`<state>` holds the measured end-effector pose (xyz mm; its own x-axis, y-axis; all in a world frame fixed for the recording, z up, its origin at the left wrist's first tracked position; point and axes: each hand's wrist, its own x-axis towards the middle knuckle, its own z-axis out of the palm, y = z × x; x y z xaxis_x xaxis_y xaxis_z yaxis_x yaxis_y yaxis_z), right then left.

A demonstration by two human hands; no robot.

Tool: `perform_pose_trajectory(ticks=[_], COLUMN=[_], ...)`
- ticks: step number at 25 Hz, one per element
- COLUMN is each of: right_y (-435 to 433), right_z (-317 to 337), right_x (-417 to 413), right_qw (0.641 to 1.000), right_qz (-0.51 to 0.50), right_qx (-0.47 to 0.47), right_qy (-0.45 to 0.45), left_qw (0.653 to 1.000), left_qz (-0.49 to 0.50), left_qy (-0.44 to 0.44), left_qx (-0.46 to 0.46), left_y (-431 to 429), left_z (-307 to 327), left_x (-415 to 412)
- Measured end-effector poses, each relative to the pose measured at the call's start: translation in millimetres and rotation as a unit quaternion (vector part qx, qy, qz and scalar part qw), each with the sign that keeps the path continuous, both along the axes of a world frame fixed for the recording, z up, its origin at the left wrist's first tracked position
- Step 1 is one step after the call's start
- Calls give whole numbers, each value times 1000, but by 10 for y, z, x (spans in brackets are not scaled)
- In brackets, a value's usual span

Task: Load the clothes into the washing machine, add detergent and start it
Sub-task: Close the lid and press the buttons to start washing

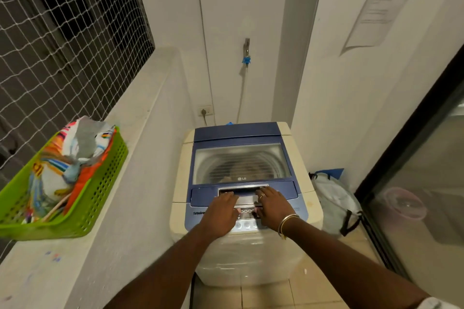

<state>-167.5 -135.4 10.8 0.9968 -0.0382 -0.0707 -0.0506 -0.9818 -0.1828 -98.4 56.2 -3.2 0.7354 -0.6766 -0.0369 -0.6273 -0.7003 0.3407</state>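
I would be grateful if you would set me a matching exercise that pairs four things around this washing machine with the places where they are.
Things:
1. green basket
2. white bag
3. tap
4. left hand

Places:
A. on the wall behind the washing machine
B. on the lid handle
C. on the floor, right of the machine
D. on the ledge, left of the machine

Pairs: 1-D, 2-C, 3-A, 4-B.
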Motion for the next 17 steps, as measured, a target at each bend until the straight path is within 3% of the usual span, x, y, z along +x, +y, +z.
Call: perform_pose_trajectory(ticks=[5,17], right_y=[-15,20], right_z=[-27,-60], right_x=[-380,-1086], right_qw=[999,998], right_qz=[27,56], right_qx=[-13,-33], right_qy=[20,8], left_qw=[998,991], left_qz=[23,38], left_qy=[-42,-35], left_qx=[36,124], left_y=[-61,-30], left_z=[50,49], left_x=[-444,-1257])
